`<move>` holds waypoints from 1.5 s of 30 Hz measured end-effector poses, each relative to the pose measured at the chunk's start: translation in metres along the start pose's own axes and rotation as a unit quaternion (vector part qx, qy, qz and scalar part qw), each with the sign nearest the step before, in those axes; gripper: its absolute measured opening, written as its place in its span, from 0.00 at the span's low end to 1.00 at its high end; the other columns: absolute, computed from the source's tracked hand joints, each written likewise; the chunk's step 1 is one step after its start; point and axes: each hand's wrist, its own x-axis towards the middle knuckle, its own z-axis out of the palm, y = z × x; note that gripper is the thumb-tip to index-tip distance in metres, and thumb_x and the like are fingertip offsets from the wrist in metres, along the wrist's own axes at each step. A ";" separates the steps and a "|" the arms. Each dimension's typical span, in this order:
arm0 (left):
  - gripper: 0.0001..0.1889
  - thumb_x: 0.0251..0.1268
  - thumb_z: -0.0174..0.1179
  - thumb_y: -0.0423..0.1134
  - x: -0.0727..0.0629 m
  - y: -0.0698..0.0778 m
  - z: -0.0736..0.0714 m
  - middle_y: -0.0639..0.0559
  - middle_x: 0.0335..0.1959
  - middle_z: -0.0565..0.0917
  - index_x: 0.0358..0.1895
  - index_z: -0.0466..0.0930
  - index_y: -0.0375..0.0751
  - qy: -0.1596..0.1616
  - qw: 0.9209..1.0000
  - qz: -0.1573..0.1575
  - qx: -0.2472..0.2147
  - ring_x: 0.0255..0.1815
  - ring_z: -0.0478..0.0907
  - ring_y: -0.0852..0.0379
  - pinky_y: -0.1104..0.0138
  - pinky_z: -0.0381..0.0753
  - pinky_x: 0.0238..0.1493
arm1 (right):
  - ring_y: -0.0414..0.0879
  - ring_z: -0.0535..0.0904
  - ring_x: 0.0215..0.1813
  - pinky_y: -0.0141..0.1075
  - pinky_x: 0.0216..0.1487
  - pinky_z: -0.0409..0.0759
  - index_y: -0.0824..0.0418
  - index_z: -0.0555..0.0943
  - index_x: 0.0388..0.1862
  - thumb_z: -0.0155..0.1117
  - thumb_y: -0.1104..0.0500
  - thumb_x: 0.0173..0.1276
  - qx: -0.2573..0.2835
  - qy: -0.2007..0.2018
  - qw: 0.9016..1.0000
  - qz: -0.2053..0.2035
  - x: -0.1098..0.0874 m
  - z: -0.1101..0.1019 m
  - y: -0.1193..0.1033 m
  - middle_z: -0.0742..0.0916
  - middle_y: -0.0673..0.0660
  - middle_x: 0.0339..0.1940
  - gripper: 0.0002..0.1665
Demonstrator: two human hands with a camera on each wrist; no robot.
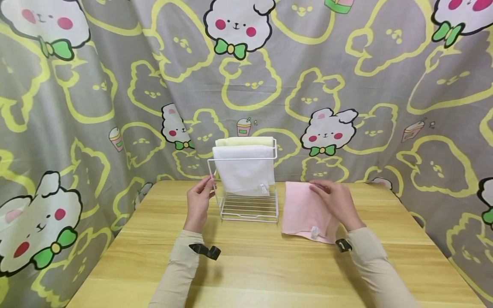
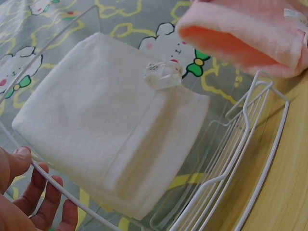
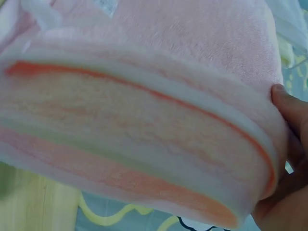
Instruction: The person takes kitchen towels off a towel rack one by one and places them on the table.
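Observation:
A white wire rack [image 1: 278, 209] stands on the table, with a white towel [image 1: 244, 171] draped over its front upper bar and a pale yellow towel [image 1: 246, 141] over the bar behind. At the rack's left side, my left hand [image 1: 198, 203] holds an upright wire between thumb and fingers, also visible in the left wrist view. To the right of the rack, my right hand [image 1: 339, 203] pinches the upper edge of a folded pink towel [image 1: 302, 209]. That towel hangs down with a small label near its lower edge; its folded layers gape in the right wrist view.
The wooden table [image 1: 246, 265] stretches in front of the rack and to both sides. A grey curtain [image 1: 254, 68] with cartoon prints hangs behind and around the table. Black straps with small devices [image 1: 208, 251] sit on both sleeves.

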 end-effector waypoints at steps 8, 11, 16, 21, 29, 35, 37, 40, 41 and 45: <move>0.19 0.76 0.61 0.40 -0.001 0.001 0.000 0.63 0.35 0.87 0.63 0.81 0.34 -0.001 1.000 0.003 0.003 0.43 0.83 0.62 0.60 0.84 0.53 | 0.60 0.89 0.46 0.55 0.50 0.85 0.63 0.89 0.49 0.69 0.62 0.71 -0.001 -0.047 0.999 -0.001 0.020 0.012 0.014 0.91 0.63 0.45 0.10; 0.18 0.76 0.61 0.40 -0.002 0.002 0.000 0.62 0.35 0.87 0.62 0.83 0.36 -0.001 1.000 0.004 0.001 0.43 0.83 0.60 0.51 0.82 0.59 | 0.61 0.88 0.48 0.56 0.52 0.84 0.63 0.89 0.49 0.69 0.62 0.72 -0.001 -0.063 0.998 0.008 0.024 0.018 0.020 0.91 0.63 0.46 0.11; 0.17 0.75 0.62 0.40 -0.001 0.002 0.000 0.62 0.35 0.87 0.61 0.84 0.37 0.001 1.000 0.008 0.003 0.43 0.83 0.60 0.54 0.83 0.57 | 0.61 0.88 0.49 0.56 0.54 0.83 0.62 0.89 0.50 0.68 0.60 0.73 -0.006 -0.080 0.997 0.018 0.029 0.029 0.029 0.91 0.63 0.47 0.11; 0.19 0.75 0.62 0.39 -0.001 0.002 0.000 0.63 0.34 0.87 0.62 0.82 0.34 -0.001 1.000 0.008 0.000 0.42 0.83 0.60 0.64 0.85 0.50 | 0.60 0.88 0.48 0.56 0.52 0.83 0.62 0.90 0.48 0.69 0.61 0.71 -0.008 -0.089 0.996 0.019 0.030 0.039 0.037 0.91 0.62 0.47 0.10; 0.18 0.76 0.61 0.39 -0.001 0.003 0.000 0.64 0.35 0.87 0.62 0.82 0.36 -0.007 1.000 0.001 0.001 0.41 0.83 0.63 0.72 0.84 0.44 | 0.59 0.88 0.48 0.56 0.53 0.83 0.61 0.91 0.47 0.70 0.61 0.71 -0.028 -0.119 0.992 0.026 0.025 0.050 0.043 0.91 0.61 0.46 0.09; 0.19 0.76 0.61 0.40 -0.001 0.002 -0.001 0.63 0.35 0.87 0.63 0.81 0.33 -0.005 1.000 0.002 0.000 0.42 0.82 0.62 0.68 0.84 0.48 | 0.59 0.87 0.50 0.57 0.56 0.81 0.59 0.91 0.47 0.69 0.60 0.72 -0.027 -0.134 0.990 0.037 0.033 0.055 0.043 0.92 0.60 0.46 0.09; 0.19 0.76 0.61 0.40 -0.001 0.002 -0.001 0.63 0.35 0.87 0.63 0.81 0.34 -0.004 1.000 0.003 0.000 0.41 0.82 0.62 0.68 0.84 0.48 | 0.59 0.87 0.51 0.57 0.57 0.80 0.59 0.91 0.48 0.69 0.60 0.72 -0.025 -0.138 0.989 0.042 0.036 0.058 0.044 0.91 0.60 0.47 0.10; 0.18 0.76 0.61 0.40 -0.001 0.002 -0.001 0.63 0.35 0.87 0.61 0.83 0.35 -0.002 1.000 0.003 0.001 0.41 0.82 0.62 0.68 0.85 0.48 | 0.59 0.87 0.51 0.58 0.58 0.80 0.59 0.91 0.47 0.69 0.60 0.72 -0.024 -0.141 0.988 0.051 0.039 0.062 0.047 0.91 0.60 0.47 0.09; 0.17 0.76 0.61 0.40 -0.001 0.002 -0.001 0.63 0.35 0.87 0.61 0.83 0.35 -0.002 1.000 0.003 0.001 0.41 0.82 0.62 0.67 0.85 0.48 | 0.60 0.87 0.51 0.58 0.58 0.79 0.60 0.91 0.47 0.68 0.60 0.72 -0.027 -0.141 0.988 0.052 0.040 0.064 0.048 0.91 0.60 0.46 0.09; 0.17 0.76 0.61 0.39 -0.002 0.002 0.000 0.62 0.35 0.87 0.61 0.83 0.36 0.001 1.000 0.005 0.003 0.41 0.83 0.61 0.63 0.86 0.51 | 0.59 0.87 0.48 0.57 0.54 0.81 0.61 0.91 0.46 0.68 0.60 0.72 -0.033 -0.145 0.987 0.058 0.041 0.069 0.052 0.92 0.60 0.44 0.08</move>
